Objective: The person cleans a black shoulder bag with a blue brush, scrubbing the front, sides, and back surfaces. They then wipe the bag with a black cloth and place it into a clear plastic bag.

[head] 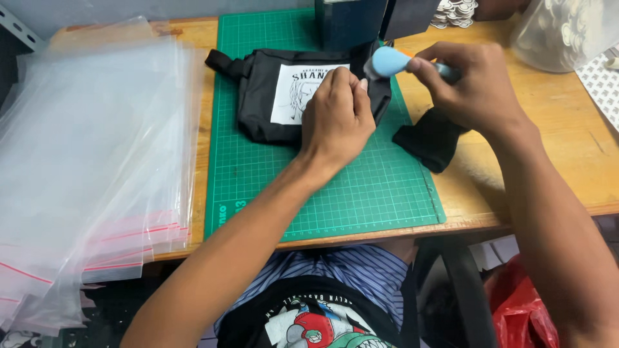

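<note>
A black fabric pouch (261, 96) with a white printed patch (293, 90) lies on a green cutting mat (322, 187). My left hand (335, 116) presses down on the pouch's right part, fingers closed on the fabric. My right hand (467, 84) grips a light-blue rounded tool (389, 62) whose head sits just above the pouch's upper right corner. A black strap end (429, 138) lies under my right wrist, off the mat's right edge.
A thick stack of clear zip bags (90, 161) covers the table's left side. A dark machine base (361, 22) stands behind the pouch. At the back right sit a clear bag of round pieces (564, 32) and loose white pieces (454, 13). A red bag (522, 309) lies below the table.
</note>
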